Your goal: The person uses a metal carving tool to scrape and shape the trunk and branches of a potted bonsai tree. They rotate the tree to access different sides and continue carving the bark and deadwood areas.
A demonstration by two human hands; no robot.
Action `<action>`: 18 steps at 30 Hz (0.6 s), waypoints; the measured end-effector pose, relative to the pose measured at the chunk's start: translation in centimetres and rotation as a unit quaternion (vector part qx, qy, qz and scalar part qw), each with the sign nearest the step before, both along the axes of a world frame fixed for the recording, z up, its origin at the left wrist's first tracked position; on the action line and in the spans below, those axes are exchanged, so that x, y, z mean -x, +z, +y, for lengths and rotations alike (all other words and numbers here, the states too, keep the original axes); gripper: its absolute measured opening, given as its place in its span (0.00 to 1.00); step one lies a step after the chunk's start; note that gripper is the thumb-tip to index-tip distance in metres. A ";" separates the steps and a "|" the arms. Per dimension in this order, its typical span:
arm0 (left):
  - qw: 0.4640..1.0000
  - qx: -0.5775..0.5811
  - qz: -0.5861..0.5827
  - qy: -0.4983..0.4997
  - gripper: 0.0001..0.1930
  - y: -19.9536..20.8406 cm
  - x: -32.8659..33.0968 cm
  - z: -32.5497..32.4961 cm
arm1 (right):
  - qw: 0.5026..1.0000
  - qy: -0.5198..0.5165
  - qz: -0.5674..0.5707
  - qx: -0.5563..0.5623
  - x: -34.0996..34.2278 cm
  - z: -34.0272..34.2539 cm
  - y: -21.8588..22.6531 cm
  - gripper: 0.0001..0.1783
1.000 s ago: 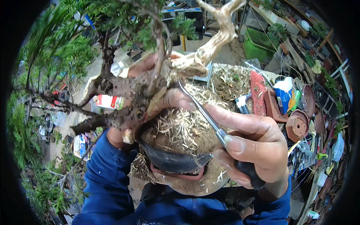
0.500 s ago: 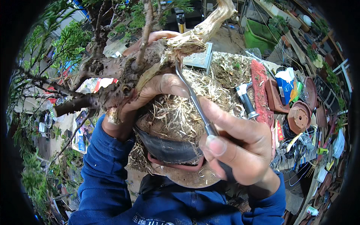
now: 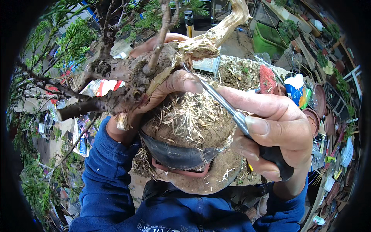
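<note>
One small tree (image 3: 116,69), upper left of pale shavings (image 3: 189,120); clasped around trunk by left hand (image 3: 166,87), thumb stretched rightward. One slim metal tool (image 3: 224,101), pinched in right hand (image 3: 284,123) between thumb and forefinger, tip angled toward trunk.

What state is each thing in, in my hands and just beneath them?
Left hand: wrapped around the trunk.
Right hand: gripping the carving tool.
Carving tool: slanted, tip at the trunk, contact unclear.
Trunk: held up, partly stripped of bark.
Wood shavings: loose, scattered.
Black band: curved, dusty.
</note>
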State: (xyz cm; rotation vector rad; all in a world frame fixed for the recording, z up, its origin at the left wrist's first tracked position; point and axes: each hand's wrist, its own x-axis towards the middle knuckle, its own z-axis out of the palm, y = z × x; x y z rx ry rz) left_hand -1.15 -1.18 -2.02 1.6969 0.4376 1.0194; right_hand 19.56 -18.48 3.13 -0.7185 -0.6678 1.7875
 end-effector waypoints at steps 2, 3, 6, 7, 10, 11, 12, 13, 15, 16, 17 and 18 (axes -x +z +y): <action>1.000 0.004 0.002 0.011 0.53 0.2 0.0 -0.1 | 1.000 -0.007 -0.025 -0.007 0.0 0.1 0.1 0.31; 1.000 0.005 0.006 0.013 0.53 0.3 0.0 -0.1 | 0.999 -0.017 -0.036 -0.018 0.2 0.0 0.2 0.31; 1.000 0.021 0.003 0.000 0.54 0.2 0.0 0.0 | 0.996 -0.075 -0.047 -0.018 1.4 -0.7 -0.2 0.28; 0.999 0.033 0.003 -0.008 0.54 0.2 0.0 0.0 | 0.989 -0.101 -0.096 -0.040 2.0 -1.0 -0.6 0.28; 0.996 0.075 -0.031 -0.031 0.54 -0.2 0.2 0.1 | 0.967 -0.145 -0.161 -0.134 3.9 -1.5 -2.2 0.26; 0.995 0.081 -0.039 -0.034 0.54 -0.3 0.3 0.2 | 0.954 -0.166 -0.185 -0.168 4.5 -1.5 -3.0 0.26; 0.994 0.086 -0.046 -0.038 0.54 -0.4 0.4 0.2 | 0.940 -0.182 -0.208 -0.198 5.0 -1.5 -3.7 0.25; 0.995 0.083 -0.046 -0.040 0.54 -0.5 0.4 0.4 | 0.926 -0.196 -0.237 -0.220 5.2 -1.4 -4.3 0.25; 0.995 0.078 -0.046 -0.044 0.54 -0.8 0.6 0.5 | 0.877 -0.208 -0.341 -0.266 5.5 -1.3 -5.3 0.26; 0.995 0.075 -0.046 -0.046 0.54 -0.8 0.6 0.6 | 0.852 -0.222 -0.383 -0.278 5.7 -1.3 -5.7 0.26; 0.996 0.077 -0.036 -0.040 0.54 -0.8 0.7 0.6 | 0.829 -0.227 -0.416 -0.296 5.8 -1.2 -5.9 0.26; 0.995 0.075 -0.040 -0.051 0.53 -0.8 0.7 0.6 | 0.813 -0.238 -0.431 -0.311 6.0 -1.2 -6.1 0.26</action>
